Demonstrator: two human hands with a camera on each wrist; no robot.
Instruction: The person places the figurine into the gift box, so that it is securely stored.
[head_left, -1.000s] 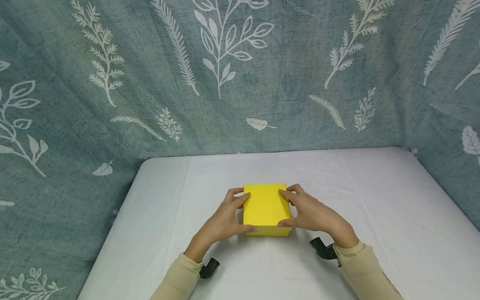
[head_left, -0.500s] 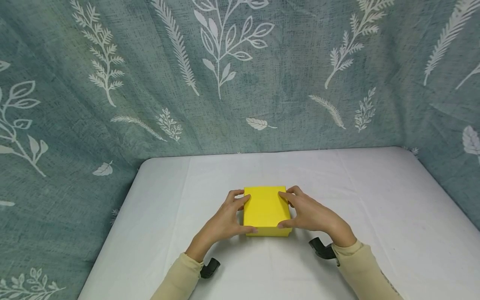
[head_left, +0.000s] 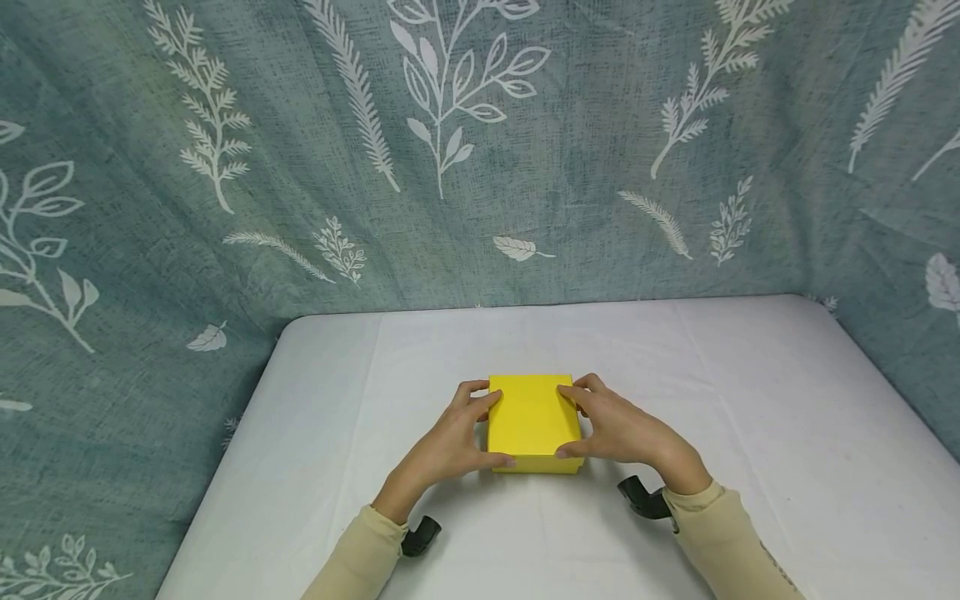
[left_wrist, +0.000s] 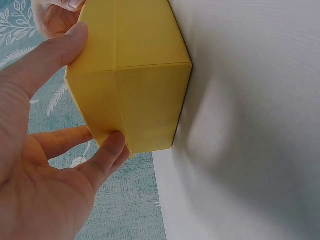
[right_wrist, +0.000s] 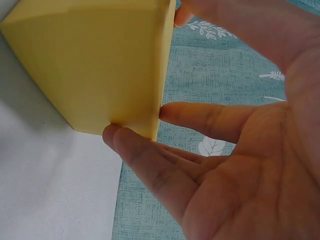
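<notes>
A yellow box stands on the white table, its lid [head_left: 531, 415] above a base [head_left: 537, 467] of the same yellow. My left hand [head_left: 450, 439] grips the lid's left side, thumb at the front edge and fingers by the far left corner. On the opposite side my right hand [head_left: 628, 429] holds it the same way, the index fingertip on top. In the left wrist view a seam runs between lid and base [left_wrist: 152, 107], and several fingertips touch the lid's side. The right wrist view shows fingertips at the box wall [right_wrist: 95, 70]. What is inside is hidden.
The white table [head_left: 330, 400] spreads around the box. Behind it and at both sides hangs a green-blue cloth [head_left: 480, 217] with white leaf prints. A black wrist-camera piece [head_left: 420, 537] shows at the left sleeve, another [head_left: 645, 497] at the right sleeve.
The lid has sunk slightly lower over the base, so less of the front wall shows. Both hands keep their hold and have come down a little with it.
</notes>
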